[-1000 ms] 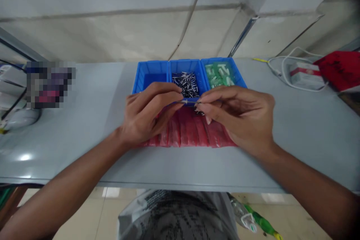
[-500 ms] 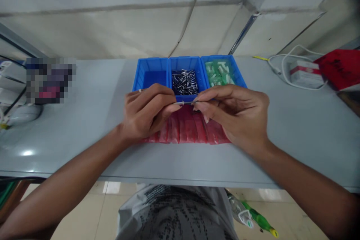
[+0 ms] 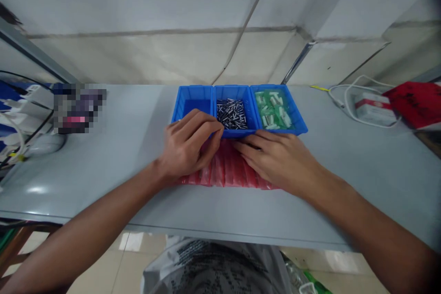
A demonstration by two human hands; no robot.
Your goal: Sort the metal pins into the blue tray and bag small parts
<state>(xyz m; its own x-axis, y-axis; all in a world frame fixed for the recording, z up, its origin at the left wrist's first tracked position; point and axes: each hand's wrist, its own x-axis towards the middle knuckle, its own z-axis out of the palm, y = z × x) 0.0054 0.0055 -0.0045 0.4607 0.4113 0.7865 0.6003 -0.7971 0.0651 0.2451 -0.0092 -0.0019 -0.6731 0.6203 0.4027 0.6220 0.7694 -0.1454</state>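
The left hand point(image 3: 189, 144) is just left of the middle of the frame. Its fingers are bent, and the thumb comes up close to the fingertips. I cannot tell if it is gripping anything, because the fingers hide that. The right hand point(image 3: 279, 156) is just right of the middle, with its fingers pointing left. They bend down over the red plastic bags point(image 3: 229, 170), and I cannot tell if they hold something.

The red bags lie in a row on the gray table point(image 3: 113, 147), in the middle of the frame, partly under both hands. Just above them in the frame are three blue boxes, side by side. The left box point(image 3: 196, 93) is partly behind the left hand. The middle box point(image 3: 232, 92) has lots of shiny metal pins point(image 3: 230, 114). The right box point(image 3: 301, 128) has a green bag point(image 3: 275, 110) with white pieces point(image 3: 285, 117). A white carton point(image 3: 374, 108) sits at the right side of the frame.
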